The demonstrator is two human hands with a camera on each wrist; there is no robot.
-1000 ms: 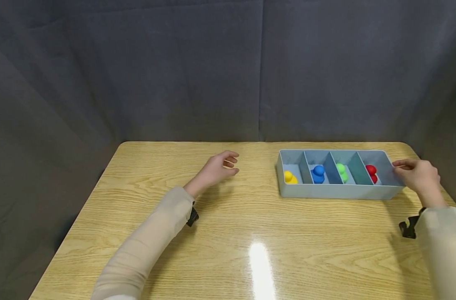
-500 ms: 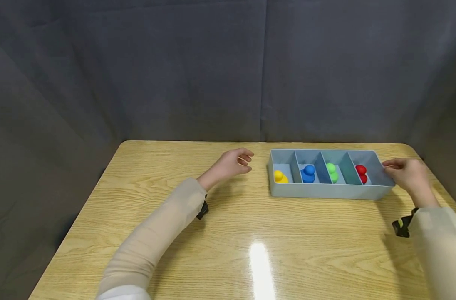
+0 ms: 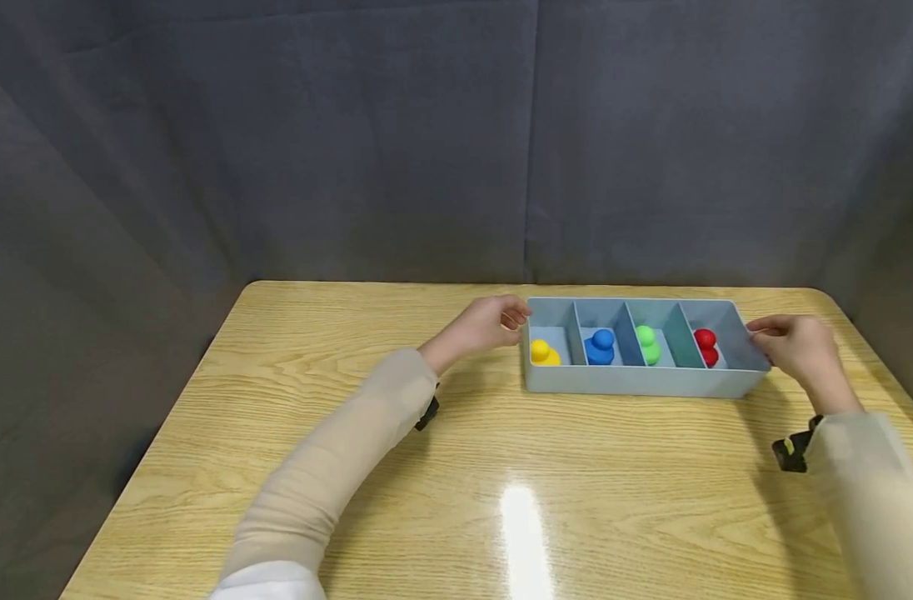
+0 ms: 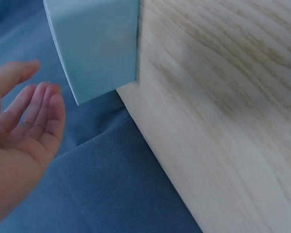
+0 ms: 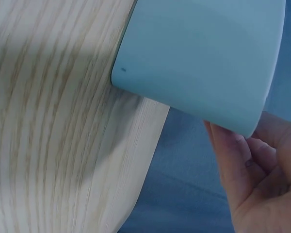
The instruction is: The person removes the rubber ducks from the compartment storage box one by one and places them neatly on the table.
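Observation:
A light blue tray (image 3: 636,382) with four compartments lies on the far right part of the wooden table (image 3: 501,467). From left to right it holds a yellow piece (image 3: 542,353), a blue piece (image 3: 601,347), a green piece (image 3: 646,344) and a red piece (image 3: 705,346). My right hand (image 3: 797,350) grips the tray's right end wall; the right wrist view shows its fingers (image 5: 257,179) against the tray (image 5: 203,58). My left hand (image 3: 494,323) hovers at the tray's left end with relaxed fingers. In the left wrist view a gap separates that hand (image 4: 24,126) from the tray (image 4: 97,43).
A grey-blue curtain (image 3: 426,150) hangs behind and beside the table. The tray sits close to the table's far edge. Black wrist straps (image 3: 426,414) (image 3: 790,452) show at both sleeves. A light glare (image 3: 524,533) marks the near tabletop.
The tray has slid leftward across the table with my right hand on its end. My left hand has moved right, up to the tray's left end.

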